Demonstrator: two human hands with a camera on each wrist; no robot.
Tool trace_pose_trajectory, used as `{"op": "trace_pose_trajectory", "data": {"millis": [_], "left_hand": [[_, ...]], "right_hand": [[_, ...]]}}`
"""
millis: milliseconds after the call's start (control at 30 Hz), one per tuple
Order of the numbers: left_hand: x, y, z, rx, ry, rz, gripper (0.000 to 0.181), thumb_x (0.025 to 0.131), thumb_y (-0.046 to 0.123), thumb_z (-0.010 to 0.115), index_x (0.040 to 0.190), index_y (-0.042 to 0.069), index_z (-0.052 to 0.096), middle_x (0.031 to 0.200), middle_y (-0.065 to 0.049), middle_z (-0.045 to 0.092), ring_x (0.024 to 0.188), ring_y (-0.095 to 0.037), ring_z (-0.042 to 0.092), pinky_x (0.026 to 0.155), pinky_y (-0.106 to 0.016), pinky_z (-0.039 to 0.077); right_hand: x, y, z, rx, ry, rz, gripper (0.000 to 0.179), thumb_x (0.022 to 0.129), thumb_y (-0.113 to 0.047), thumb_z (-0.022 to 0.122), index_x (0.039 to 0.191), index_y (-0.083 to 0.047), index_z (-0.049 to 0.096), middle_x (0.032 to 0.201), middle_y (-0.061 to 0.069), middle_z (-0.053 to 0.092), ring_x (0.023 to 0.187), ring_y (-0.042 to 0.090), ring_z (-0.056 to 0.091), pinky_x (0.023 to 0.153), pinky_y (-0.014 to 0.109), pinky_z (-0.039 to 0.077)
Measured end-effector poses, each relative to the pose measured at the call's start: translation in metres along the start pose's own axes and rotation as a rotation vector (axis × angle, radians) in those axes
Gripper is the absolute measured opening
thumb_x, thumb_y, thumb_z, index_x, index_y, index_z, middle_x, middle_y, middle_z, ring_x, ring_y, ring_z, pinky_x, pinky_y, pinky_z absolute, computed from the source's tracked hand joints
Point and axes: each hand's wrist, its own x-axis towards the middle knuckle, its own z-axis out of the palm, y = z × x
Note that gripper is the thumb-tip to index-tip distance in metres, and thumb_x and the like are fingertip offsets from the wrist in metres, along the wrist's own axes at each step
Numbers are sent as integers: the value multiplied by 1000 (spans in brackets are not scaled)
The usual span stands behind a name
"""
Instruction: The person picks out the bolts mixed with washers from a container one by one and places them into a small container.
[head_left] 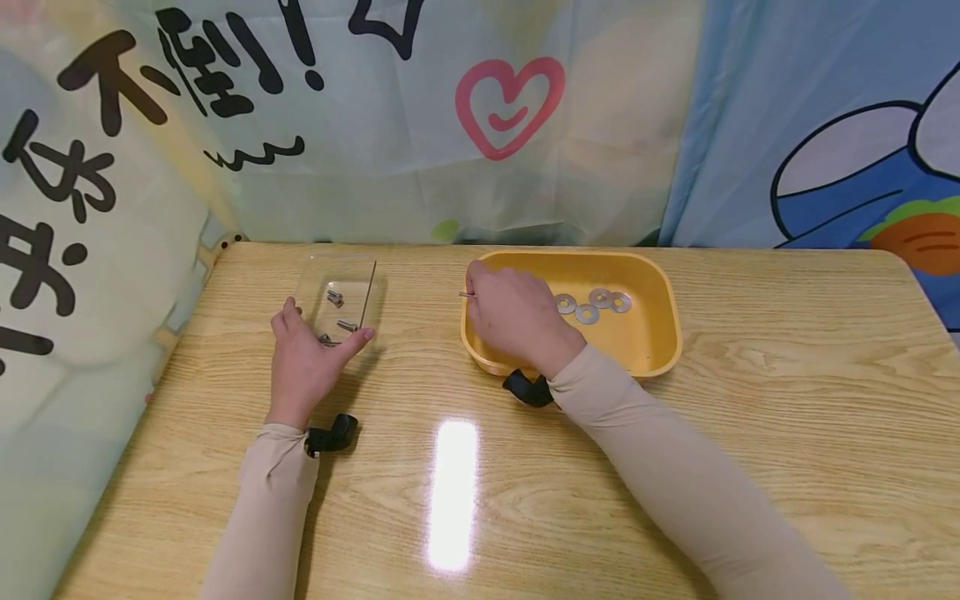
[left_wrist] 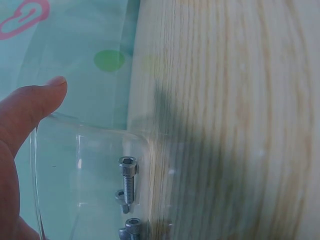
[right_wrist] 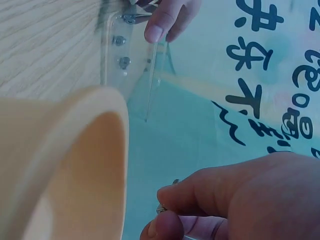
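My left hand (head_left: 309, 362) grips a clear plastic box (head_left: 369, 292) at its near end, thumb along the right side and fingers at the left. Several silver socket-head screws (left_wrist: 128, 175) lie inside the box. Over the left end of a yellow plastic bin (head_left: 669, 337), my right hand (head_left: 521, 315) pinches a small screw (head_left: 466, 294) between thumb and fingers. Its threaded end sticks out to the left in the head view; the fingertips cover most of the rest. Several flat metal washers (head_left: 587, 314) lie on the bin's floor, right of that hand.
Both containers stand near the back edge of the wooden table (head_left: 405, 400), with a stretch of tabletop between them. A printed curtain (head_left: 375, 167) hangs right behind and along the left side.
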Motion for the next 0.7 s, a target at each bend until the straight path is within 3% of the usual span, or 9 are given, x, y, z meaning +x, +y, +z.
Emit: {"op": "trace_pose_trajectory", "data": {"millis": [700], "left_hand": [[1, -3, 0, -1, 0, 2, 127, 80, 67, 73, 158, -5, 4, 150, -31, 26, 109, -46, 53, 97, -57, 44]], "right_hand": [[15, -24, 26, 15, 67, -60, 14, 102, -13, 50, 103, -6, 62, 69, 3, 60, 56, 21, 55, 48, 35, 45]]}}
